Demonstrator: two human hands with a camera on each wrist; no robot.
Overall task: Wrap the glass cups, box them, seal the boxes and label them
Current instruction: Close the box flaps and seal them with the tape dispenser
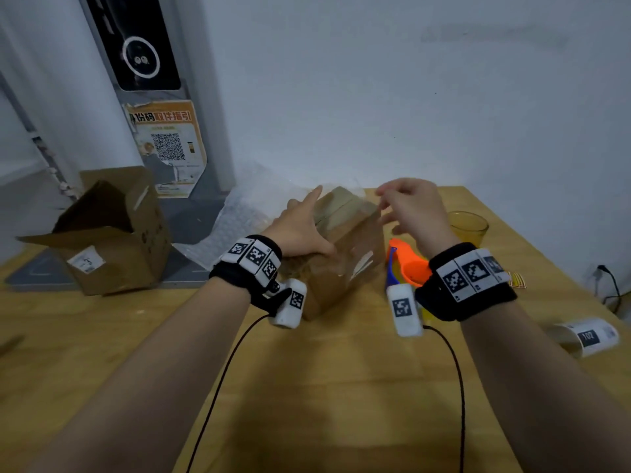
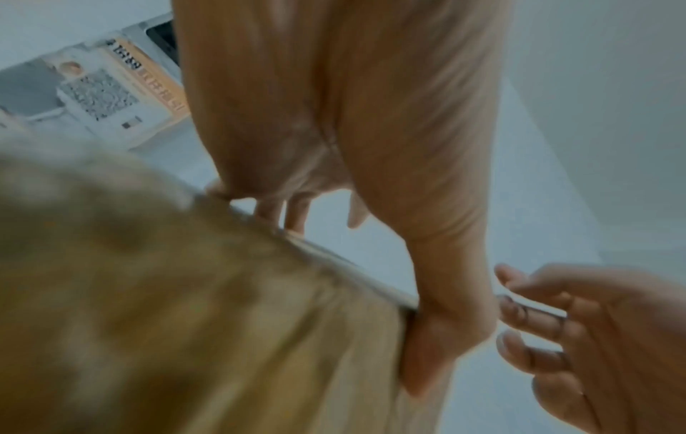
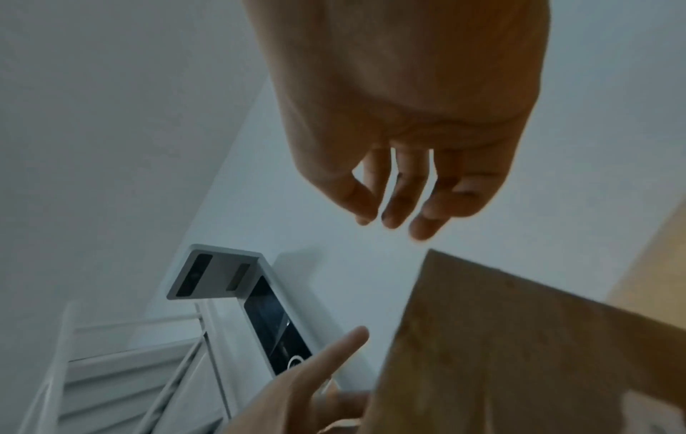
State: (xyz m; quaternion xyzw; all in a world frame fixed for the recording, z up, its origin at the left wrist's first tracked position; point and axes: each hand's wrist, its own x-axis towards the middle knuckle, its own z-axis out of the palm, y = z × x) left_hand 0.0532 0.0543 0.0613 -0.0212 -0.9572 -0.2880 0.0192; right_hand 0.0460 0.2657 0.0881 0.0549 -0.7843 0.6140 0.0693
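A shut brown cardboard box [image 1: 345, 247] with clear tape over its top stands in the middle of the wooden table [image 1: 341, 387]. My left hand [image 1: 300, 230] lies flat against the box's left side, fingers straight and the thumb on the near face. My right hand [image 1: 409, 206] hovers just above the box's right top edge, fingers loosely bent and holding nothing. In the left wrist view the left hand [image 2: 371, 117] presses the blurred box [image 2: 185, 323]. The right wrist view has the right hand [image 3: 408, 117] apart from the box [image 3: 519, 352]. An amber glass cup [image 1: 467, 225] stands bare behind the right hand.
An orange tape dispenser [image 1: 406, 261] lies right of the box, under my right wrist. A roll of labels [image 1: 587, 336] lies at the table's right edge. An open cardboard box [image 1: 102, 233] sits at the left, with bubble wrap [image 1: 239, 216] behind the boxes.
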